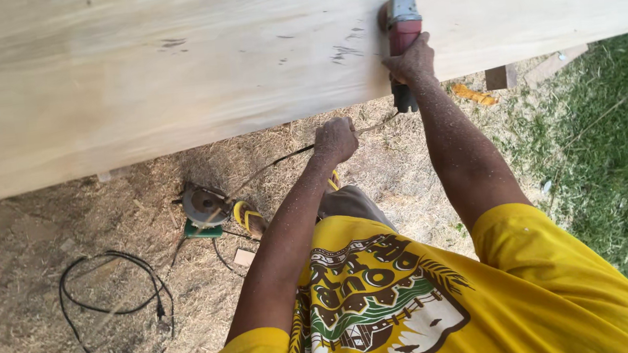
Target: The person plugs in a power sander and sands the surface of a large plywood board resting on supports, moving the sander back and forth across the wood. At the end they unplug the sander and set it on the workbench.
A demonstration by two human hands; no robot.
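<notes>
Gripping the red power tool point(401, 34) by its body, your right hand point(410, 60) presses it against the pale board point(166, 75); your left hand point(335, 140) clenches its cord point(281, 158). Rigid, weighty, likely vibrates: hold mid-body.

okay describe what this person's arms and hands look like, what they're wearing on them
Both arms are bare below short yellow sleeves of a T-shirt with a large round printed graphic on the front. No gloves, watch or rings show on the left hand or right hand. Fine sawdust speckles the forearms, most plainly the right one.
</notes>
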